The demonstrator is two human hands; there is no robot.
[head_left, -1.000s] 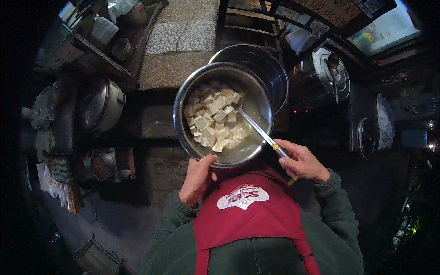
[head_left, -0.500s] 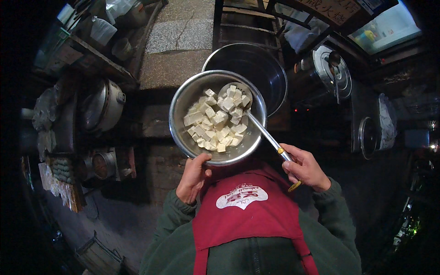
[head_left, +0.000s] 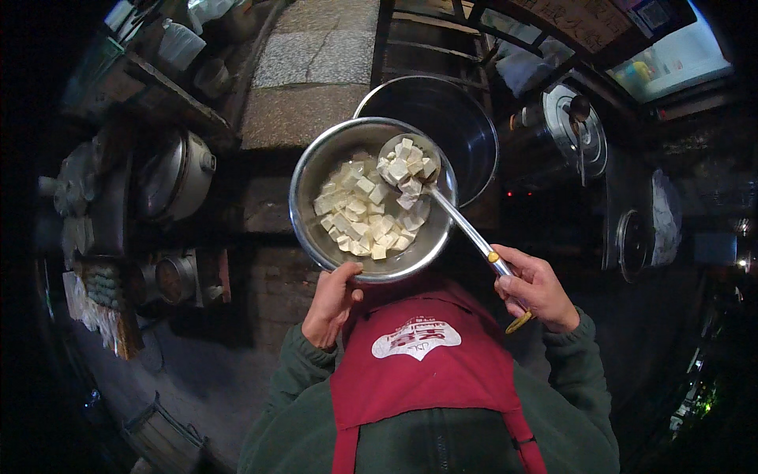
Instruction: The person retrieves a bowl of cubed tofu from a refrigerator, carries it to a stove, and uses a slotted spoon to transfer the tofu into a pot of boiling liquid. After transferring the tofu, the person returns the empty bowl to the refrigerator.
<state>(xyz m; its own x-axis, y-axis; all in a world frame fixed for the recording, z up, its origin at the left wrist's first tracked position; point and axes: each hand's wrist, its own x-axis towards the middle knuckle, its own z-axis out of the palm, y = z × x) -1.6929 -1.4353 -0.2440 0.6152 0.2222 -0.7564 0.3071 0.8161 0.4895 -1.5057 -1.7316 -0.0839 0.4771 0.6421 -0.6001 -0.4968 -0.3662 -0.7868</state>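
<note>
One ladle (head_left: pixel 467 225), bowl (head_left: pixel 425 246), printed apron (head_left: pixel 426 381), lettered sign (head_left: pixel 580 22)

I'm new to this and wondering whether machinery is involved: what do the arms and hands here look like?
Both the left hand and the right hand are human and ungloved. Long dark green sleeves, fleece-like in look, reach gathered cuffs near the wrists. No cables show.

I am watching through a single head-worn fisheye, which is looking steeply down from above the left hand (head_left: pixel 330 308) and right hand (head_left: pixel 542 292), sitting near enough to be showing both whole, its wide rim bending the surroundings beyond them.
</note>
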